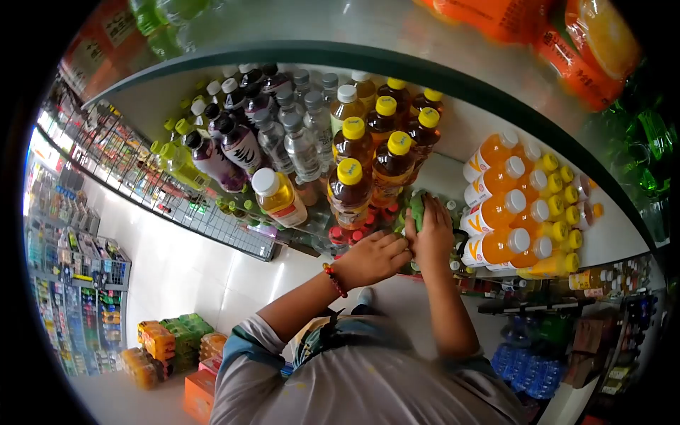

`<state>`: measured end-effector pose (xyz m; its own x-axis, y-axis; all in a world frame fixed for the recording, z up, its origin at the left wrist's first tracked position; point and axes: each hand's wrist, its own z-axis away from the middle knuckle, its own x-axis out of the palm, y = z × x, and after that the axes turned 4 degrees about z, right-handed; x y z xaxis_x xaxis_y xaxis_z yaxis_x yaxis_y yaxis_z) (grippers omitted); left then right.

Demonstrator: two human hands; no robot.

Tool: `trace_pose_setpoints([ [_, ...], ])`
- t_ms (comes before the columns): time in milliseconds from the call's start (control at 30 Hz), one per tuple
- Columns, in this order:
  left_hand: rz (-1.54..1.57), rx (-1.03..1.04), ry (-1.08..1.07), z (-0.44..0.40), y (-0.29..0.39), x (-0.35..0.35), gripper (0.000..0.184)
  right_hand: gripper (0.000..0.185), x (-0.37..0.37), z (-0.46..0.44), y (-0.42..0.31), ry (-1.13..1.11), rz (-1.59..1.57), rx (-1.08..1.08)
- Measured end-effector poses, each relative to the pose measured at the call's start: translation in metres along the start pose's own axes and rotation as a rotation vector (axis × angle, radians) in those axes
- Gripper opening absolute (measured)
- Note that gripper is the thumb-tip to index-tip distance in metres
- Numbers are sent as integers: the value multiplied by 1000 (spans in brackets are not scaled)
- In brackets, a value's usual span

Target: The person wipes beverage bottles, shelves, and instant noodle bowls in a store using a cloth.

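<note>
My right hand point(430, 230) is closed around a crumpled green cloth point(417, 211) at the shelf's front edge, in the gap between two groups of bottles. Close beside it, my left hand point(374, 256) has its fingers curled and pressed together against the right hand; its palm side is hidden. A red beaded bracelet point(335, 280) circles the left wrist. Just ahead of the left hand stand yellow-capped bottles of brown drink point(349, 185). Right of my right hand are white-capped bottles of orange drink point(496, 249). A white-capped bottle of yellow drink point(280, 198) stands at the front edge.
Clear bottles point(303, 150) and dark purple bottles point(211, 161) fill the shelf's left side. Overhead runs the dark edge of an upper shelf point(333, 57). Below left, packs of drinks point(185, 333) and an orange box point(200, 393) sit on the floor. Blue bottle packs point(528, 368) lie lower right.
</note>
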<state>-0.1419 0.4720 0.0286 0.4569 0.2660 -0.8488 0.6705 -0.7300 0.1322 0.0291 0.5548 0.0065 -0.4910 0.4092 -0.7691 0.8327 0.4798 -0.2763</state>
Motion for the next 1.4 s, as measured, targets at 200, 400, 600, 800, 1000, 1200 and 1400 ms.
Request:
trace_pose_setpoints([
  [200,174,64,-39,8,-29,5,31,53,4,-1,-2,-32,61,65],
  [400,827,124,-95,37,-29,-19,52,48,5,-2,-13,20,80,121],
  [600,1162,26,-100,124,-31,-69,55,43,8,-4,-20,-20,126,193],
  [800,1153,-106,-111,163,-68,-143,47,40,6,-4,-28,23,132,234],
  [1000,1250,-56,191,139,-56,-270,16,36,9,2,-17,-1,126,235],
  [1200,1365,256,607,154,1,-312,43,35,5,-2,-26,-9,100,226],
  [1400,1500,-26,895,132,46,-342,27,34,11,2,-17,11,95,141],
])
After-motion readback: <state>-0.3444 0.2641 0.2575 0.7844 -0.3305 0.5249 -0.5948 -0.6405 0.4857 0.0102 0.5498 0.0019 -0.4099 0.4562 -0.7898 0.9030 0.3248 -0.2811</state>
